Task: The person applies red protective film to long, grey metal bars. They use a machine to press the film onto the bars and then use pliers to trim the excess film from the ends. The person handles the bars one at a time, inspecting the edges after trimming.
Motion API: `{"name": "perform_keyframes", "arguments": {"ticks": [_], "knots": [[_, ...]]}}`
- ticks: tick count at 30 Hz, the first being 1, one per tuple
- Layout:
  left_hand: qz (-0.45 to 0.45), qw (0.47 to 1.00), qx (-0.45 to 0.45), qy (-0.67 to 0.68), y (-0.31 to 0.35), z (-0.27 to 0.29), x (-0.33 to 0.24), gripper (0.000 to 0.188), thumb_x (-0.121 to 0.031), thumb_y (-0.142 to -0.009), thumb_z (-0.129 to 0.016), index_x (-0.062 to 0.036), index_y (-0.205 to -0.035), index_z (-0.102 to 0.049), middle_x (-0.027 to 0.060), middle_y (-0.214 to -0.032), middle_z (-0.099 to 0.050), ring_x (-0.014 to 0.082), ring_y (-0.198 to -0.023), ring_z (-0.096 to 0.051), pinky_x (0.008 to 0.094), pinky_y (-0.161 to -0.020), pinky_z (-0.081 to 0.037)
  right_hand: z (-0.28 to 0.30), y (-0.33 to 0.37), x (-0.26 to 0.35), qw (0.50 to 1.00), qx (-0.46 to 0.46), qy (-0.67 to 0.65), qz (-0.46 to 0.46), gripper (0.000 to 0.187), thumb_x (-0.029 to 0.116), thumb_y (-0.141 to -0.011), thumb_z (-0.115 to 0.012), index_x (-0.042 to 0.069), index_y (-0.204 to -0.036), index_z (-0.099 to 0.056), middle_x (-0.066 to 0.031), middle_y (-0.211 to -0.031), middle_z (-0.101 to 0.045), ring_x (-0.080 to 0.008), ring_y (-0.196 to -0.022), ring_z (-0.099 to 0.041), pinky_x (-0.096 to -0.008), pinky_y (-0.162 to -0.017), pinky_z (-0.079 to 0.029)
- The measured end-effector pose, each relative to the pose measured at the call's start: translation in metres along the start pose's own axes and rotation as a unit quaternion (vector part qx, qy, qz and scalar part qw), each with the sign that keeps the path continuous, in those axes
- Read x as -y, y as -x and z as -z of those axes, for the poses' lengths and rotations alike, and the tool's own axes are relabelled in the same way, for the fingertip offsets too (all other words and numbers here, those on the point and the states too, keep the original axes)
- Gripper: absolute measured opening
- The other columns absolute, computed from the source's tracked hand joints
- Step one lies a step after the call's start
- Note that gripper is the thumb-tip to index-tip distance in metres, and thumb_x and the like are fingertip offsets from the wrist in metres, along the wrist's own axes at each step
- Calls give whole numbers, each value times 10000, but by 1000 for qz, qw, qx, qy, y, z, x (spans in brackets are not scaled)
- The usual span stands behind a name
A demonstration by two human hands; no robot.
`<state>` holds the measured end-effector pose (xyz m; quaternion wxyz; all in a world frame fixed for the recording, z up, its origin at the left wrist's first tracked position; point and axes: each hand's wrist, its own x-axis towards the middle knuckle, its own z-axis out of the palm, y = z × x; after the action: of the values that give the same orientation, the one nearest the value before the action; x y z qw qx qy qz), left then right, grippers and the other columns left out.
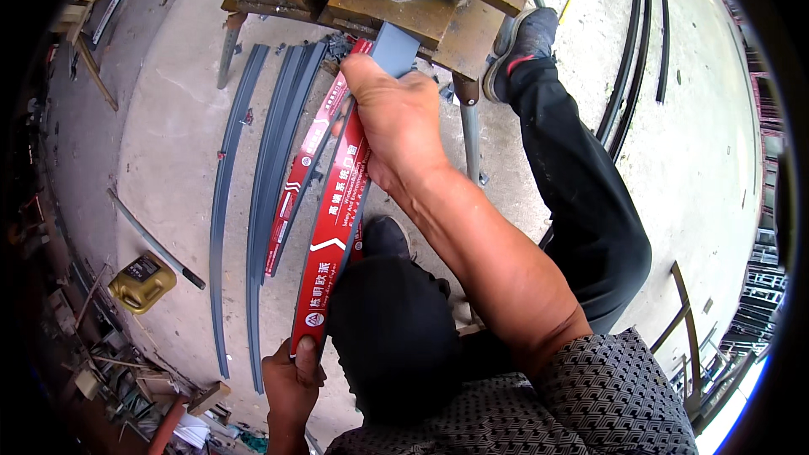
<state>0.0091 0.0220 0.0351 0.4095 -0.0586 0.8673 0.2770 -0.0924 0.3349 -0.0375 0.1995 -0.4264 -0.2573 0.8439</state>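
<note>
Gold plastic jug with a dark label (pixel 141 283): lies on the pale concrete floor (pixel 181 194), at the far left of the work.
Slim grey rod with a dark end (pixel 156 240): lies slanting just beside the jug.
Long grey grooved profiles (pixel 274 152): lie lengthwise on the floor, one apart on the left, others close together.
Narrow strip in red film (pixel 291 194): slants right of the grey profiles; whether it joins the held bar, I cannot tell.
Left hand (pixel 292 377): closed on the near end of a long bar wrapped in red film with white print (pixel 337 219), thumb on top.
Red-filmed bar: held aslant between both hands, its bare grey far end by the bench.
Heavy brown metal bench (pixel 388 18): stands beyond the hands; contact with the bar is unclear.
Right hand (pixel 400 114): wrapped around the bar near its far end.
Black-trousered leg (pixel 581 185): bent, right of the forearm.
Thin black strips (pixel 632 59): lie on the floor, farthest right.
</note>
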Motion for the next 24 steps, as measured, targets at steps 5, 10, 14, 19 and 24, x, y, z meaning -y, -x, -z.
{"name": "perform_keyframes", "arguments": {"ticks": [5,10,14,19,24], "knots": [[-12,999,-30,-23,-3,-1,5,619,-546,-1081,-538,46,-947,-662,49,-617,-602,120,-479,-571,279,-463,-438,3,-5,2,1000,7,5,-15,243,85,-934,-682,-87,-773,-622,-129,-652,-643,-192,-452,-607,-359,-410,-530],[-24,998,-40,-31,-13,-13,23,620,-540,-1080,-542,60,-1016,-682,41,-621,-595,110,-491,-562,279,-471,-438,7,-5,0,999,26,28,-14,227,77,-960,-672,-104,-828,-640,-134,-676,-670,-195,-465,-627,-361,-411,-547],[-31,997,-54,-52,-6,-4,11,534,-442,-1095,-560,44,-924,-699,89,-532,-612,198,-464,-641,336,-476,-476,2,0,0,1000,17,-2,-14,240,86,-920,-684,-67,-745,-623,-111,-624,-622,-186,-443,-597,-346,-404,-510],[-41,993,-54,-92,-8,14,11,589,-504,-1087,-546,35,-889,-678,82,-529,-601,190,-465,-633,341,-473,-470,3,-3,-2,999,28,-16,-20,197,68,-961,-666,-102,-864,-641,-136,-709,-692,-198,-488,-658,-349,-440,-578],[-22,999,15,-18,-9,9,8,587,-521,-1087,-539,39,-976,-674,59,-611,-610,128,-500,-601,304,-489,-468,5,-3,1,999,36,-7,-30,181,66,-958,-660,-89,-865,-643,-128,-699,-688,-195,-478,-651,-340,-433,-568]]}}
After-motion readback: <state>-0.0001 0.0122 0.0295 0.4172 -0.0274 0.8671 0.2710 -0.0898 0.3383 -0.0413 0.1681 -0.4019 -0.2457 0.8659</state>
